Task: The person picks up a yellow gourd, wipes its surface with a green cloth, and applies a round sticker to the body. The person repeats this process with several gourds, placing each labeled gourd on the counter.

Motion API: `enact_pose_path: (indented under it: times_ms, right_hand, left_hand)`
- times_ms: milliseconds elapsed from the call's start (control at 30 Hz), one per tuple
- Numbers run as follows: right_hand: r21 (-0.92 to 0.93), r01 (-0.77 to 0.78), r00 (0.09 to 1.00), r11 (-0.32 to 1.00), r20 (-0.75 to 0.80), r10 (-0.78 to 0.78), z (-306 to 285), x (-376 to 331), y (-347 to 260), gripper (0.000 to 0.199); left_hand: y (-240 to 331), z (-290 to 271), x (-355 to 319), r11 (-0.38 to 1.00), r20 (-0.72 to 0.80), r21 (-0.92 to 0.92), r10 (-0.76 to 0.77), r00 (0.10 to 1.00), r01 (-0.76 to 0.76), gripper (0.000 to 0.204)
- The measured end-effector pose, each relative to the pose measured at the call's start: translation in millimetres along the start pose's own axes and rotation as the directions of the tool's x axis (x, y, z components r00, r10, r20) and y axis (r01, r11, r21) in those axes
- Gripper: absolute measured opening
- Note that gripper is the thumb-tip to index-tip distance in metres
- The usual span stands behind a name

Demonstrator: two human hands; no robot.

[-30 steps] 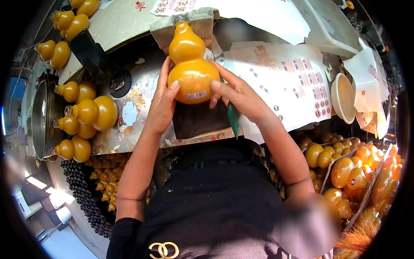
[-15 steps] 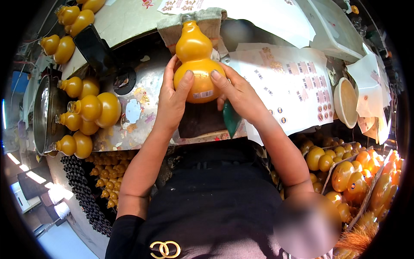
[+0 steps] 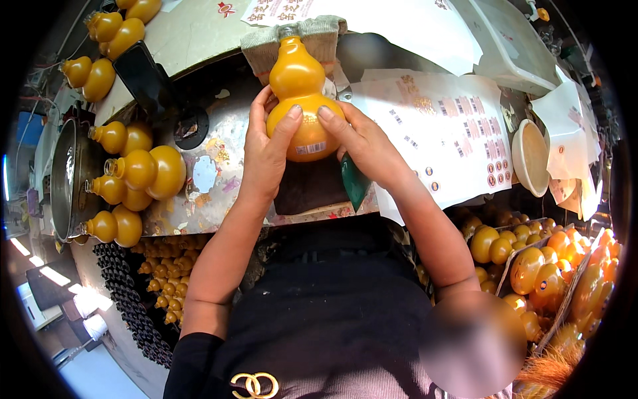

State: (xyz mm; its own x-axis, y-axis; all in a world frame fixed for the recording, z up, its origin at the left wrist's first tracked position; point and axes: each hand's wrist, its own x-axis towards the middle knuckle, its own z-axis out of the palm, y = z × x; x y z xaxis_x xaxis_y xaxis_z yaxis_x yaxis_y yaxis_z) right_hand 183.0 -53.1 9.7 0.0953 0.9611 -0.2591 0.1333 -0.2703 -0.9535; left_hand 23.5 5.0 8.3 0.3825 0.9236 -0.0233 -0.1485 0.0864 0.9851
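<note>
A yellow gourd-shaped bottle with a clear neck lies on its side, held between both my hands. My left hand is closed around the left of its larger bulb, and my right hand grips the right. Both thumbs press on the upper face of that bulb, close to faint gold print. Below them is a small barcode label. A dark green, pointed flat piece hangs beneath my right hand, seemingly tucked in its fingers. Under the neck is a folded greyish cloth.
On the right are sticker sheets, a shallow oval bowl and a white bin. More gourd bottles stand at left, near a metal pan and a phone on a stand. Crates of bottles sit below the table.
My thumbs have slid closer together and slightly upward on the bulb. My right fingertips, which showed beside the green piece, are now more hidden. The bottle has stayed nearly in place.
</note>
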Motion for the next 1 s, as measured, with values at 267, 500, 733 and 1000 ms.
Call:
enact_pose_path:
  times_ms: [267, 500, 733, 1000]
  right_hand:
    - [0.111, -0.022, 1.0, 0.994, -0.018, 0.024, -1.4, -7.1, 3.4, 0.074]
    - [0.188, 0.024, 0.996, 0.982, 0.075, -0.038, -4.2, -13.0, 7.3, 0.072]
    - [0.817, 0.152, 0.972, 0.556, -0.227, 0.068, -12.7, -26.1, 20.4, 0.04]
    - [-0.054, 0.366, 0.794, 0.929, -0.503, -0.343, 20.6, -32.9, 14.7, 0.036]
  left_hand:
    - [-3.8, -8.0, -2.3, 0.995, 0.02, -0.085, -0.056, 0.998, 0.057, 0.064]
    - [-9.0, -7.3, -8.6, 0.993, 0.065, 0.101, 0.047, 0.997, -0.053, 0.066]
    - [-8.4, -11.6, -6.6, 0.998, 0.046, -0.07, 0.012, 0.999, -0.009, 0.064]
    - [-9.2, 1.7, -6.4, 0.993, -0.013, 0.083, 0.087, 0.996, -0.086, 0.064]
